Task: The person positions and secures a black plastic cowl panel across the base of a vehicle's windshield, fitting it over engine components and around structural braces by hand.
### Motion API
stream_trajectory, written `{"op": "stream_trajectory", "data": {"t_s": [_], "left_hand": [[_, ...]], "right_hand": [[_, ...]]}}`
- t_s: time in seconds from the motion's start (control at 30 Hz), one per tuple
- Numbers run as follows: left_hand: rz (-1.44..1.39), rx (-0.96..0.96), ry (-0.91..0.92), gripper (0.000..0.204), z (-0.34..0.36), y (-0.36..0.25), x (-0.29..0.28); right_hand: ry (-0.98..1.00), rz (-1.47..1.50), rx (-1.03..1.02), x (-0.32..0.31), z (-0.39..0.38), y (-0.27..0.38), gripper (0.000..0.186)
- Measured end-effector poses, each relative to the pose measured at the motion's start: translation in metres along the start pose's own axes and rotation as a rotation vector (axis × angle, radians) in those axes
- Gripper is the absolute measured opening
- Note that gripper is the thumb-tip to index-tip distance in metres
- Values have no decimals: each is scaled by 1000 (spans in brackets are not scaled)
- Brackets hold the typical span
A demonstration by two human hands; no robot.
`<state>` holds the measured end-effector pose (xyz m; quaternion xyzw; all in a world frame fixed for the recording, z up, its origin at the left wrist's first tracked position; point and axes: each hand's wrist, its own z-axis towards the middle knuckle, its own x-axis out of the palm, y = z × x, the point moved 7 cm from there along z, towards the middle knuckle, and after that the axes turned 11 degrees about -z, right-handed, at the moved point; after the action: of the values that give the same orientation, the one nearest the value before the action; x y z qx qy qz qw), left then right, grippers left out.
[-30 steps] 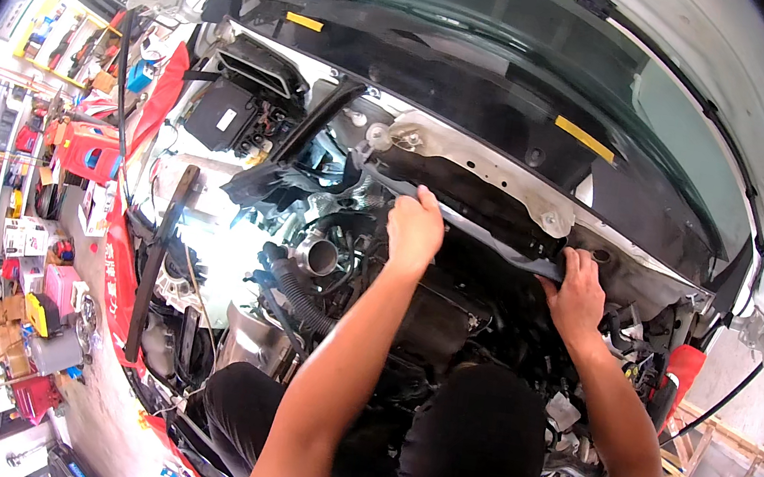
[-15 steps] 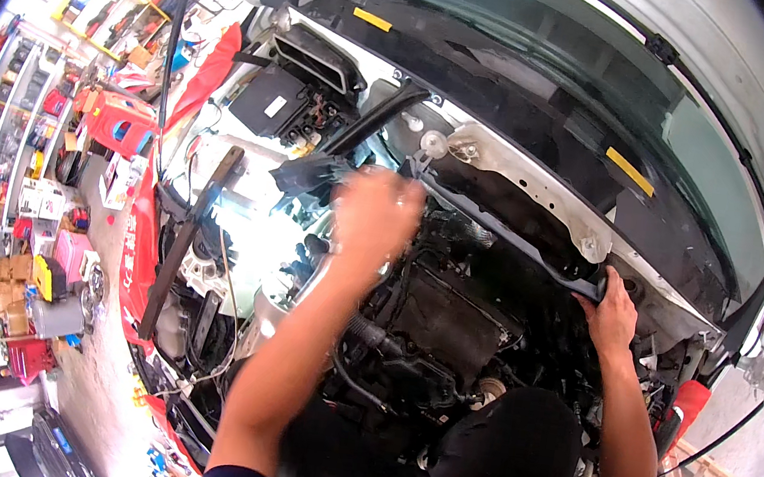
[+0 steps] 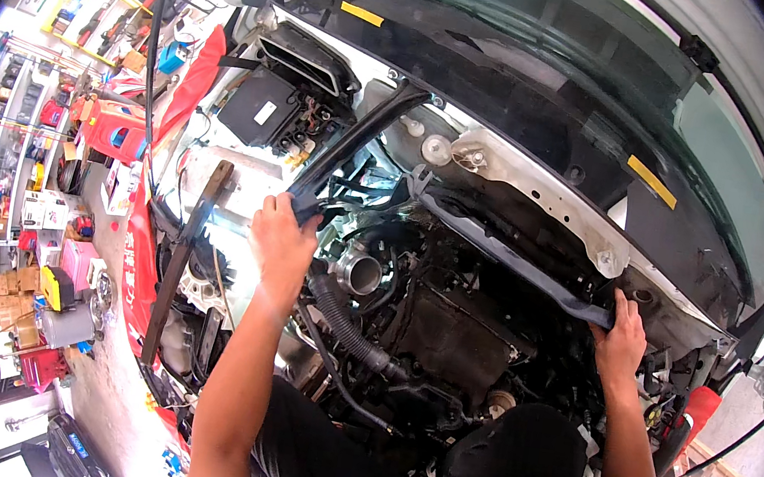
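Note:
In the engine bay, my left hand (image 3: 283, 243) is closed around dark material at the lower end of a black diagonal bar (image 3: 363, 138). Its fingertips are partly hidden there. A long dark grey strip (image 3: 506, 251) lies slanted along the front of the windscreen cowl. My right hand (image 3: 621, 345) grips the strip's right end, thumb below and fingers behind. Between my hands sit a round metal throttle opening (image 3: 359, 272), a ribbed black hose (image 3: 347, 324) and a dark engine cover (image 3: 451, 336).
My knee (image 3: 516, 464) rests over the engine's near side. A brown flat bar (image 3: 183, 265) lies across the left fender, beside a red cover (image 3: 140, 255). The black fuse box (image 3: 259, 107) is at the far left. Shelves (image 3: 15, 132) stand beyond the car.
My left hand has swung left and down from near the strip's left end to the black bar's lower end. My right hand keeps its hold; the whole view has shifted slightly.

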<state>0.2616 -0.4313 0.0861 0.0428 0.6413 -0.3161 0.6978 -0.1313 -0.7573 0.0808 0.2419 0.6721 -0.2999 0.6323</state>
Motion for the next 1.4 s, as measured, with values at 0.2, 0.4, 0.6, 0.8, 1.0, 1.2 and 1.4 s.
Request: {"op": "stream_trajectory", "data": {"t_s": [0.2, 0.4, 0.6, 0.8, 1.0, 1.2, 1.4], "left_hand": [[57, 17, 41, 41, 34, -3, 4], [41, 52, 36, 46, 33, 1, 6], [59, -41, 46, 88, 7, 55, -47], [381, -435, 73, 60, -50, 259, -99], [104, -477, -345, 35, -117, 282, -172], [-43, -123, -88, 37, -177, 143, -168], [-223, 174, 451, 49, -175, 30, -69]], "right_hand": [[16, 25, 54, 7, 2, 3, 75], [26, 37, 40, 12, 5, 3, 71], [31, 11, -6, 6, 11, -3, 66], [28, 46, -63, 17, 15, 6, 64], [28, -39, -79, 9, 13, -3, 66], [122, 55, -6, 12, 19, 1, 58], [2, -46, -54, 15, 10, -4, 65]]}}
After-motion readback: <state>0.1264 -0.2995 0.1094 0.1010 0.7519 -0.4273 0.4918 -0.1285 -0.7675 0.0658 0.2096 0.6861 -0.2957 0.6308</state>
